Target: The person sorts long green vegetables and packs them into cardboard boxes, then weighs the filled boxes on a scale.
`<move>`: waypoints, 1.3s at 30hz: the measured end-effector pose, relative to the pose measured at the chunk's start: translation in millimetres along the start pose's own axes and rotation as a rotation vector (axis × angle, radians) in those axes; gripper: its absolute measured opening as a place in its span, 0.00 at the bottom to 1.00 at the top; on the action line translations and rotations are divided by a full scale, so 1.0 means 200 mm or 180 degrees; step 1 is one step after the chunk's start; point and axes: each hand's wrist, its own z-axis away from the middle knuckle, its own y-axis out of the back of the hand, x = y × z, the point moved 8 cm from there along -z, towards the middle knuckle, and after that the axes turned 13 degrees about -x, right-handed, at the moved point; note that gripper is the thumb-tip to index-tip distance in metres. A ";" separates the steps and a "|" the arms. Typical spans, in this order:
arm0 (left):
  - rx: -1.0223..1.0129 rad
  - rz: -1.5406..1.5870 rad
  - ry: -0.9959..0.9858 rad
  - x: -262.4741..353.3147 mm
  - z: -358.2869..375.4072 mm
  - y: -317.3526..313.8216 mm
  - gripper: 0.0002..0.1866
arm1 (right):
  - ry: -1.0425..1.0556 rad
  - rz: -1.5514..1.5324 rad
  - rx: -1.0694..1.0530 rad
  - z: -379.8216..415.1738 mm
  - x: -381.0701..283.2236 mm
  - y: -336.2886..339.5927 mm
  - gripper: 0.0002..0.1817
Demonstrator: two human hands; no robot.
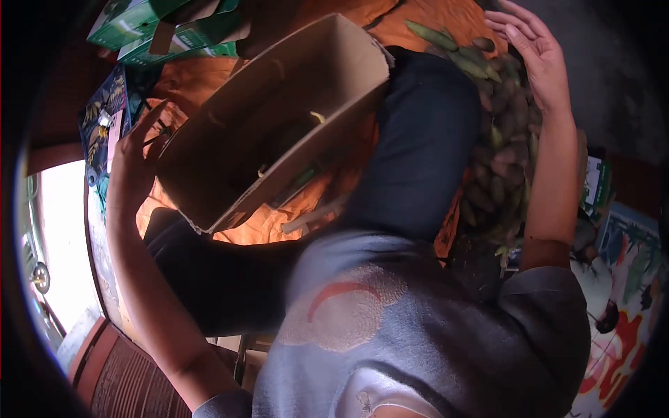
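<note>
An open cardboard box (279,104) stands tilted in front of my body, with a few small pale bits inside its dark interior. My left hand (143,150) is beside the box's left end, fingers apart; whether it touches the cardboard is hard to tell. At the upper right, my right hand (533,49) is raised with its fingers spread and nothing in it. Below and left of that hand lies a heap of brownish oval produce (505,139), with long green pods (460,56) at its top end.
Orange cloth (265,226) lies under the box. Green cartons (167,35) are at the upper left, beside a dark patterned item (104,125). My bent leg (421,139) is between box and heap. A colourful printed surface (627,292) is at the right.
</note>
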 end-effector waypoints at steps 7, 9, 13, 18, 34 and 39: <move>0.1184 0.0713 0.0101 -0.44 0.13 0.22 0.16 | -0.2380 -0.1301 0.2167 1.37 1.54 -0.12 0.21; 0.1036 0.0678 0.0446 -0.59 0.17 0.23 0.19 | -0.2952 -0.1427 0.1779 1.69 1.85 -0.45 0.16; 0.0985 0.0181 0.0068 -0.46 0.22 0.23 0.20 | -0.2518 -0.4083 0.3127 2.45 2.72 -0.67 0.11; 0.0587 -0.0421 0.0947 -0.66 0.42 0.23 0.21 | -0.3594 -0.0192 0.2525 2.43 2.44 -0.09 0.12; 0.0383 0.0509 0.1524 -0.90 0.69 0.02 0.18 | -0.1741 -0.4357 0.4818 1.85 2.39 0.36 0.38; 0.0303 0.0367 0.1669 -0.90 0.71 0.02 0.18 | -0.1738 -0.4391 0.4586 1.80 2.43 0.39 0.35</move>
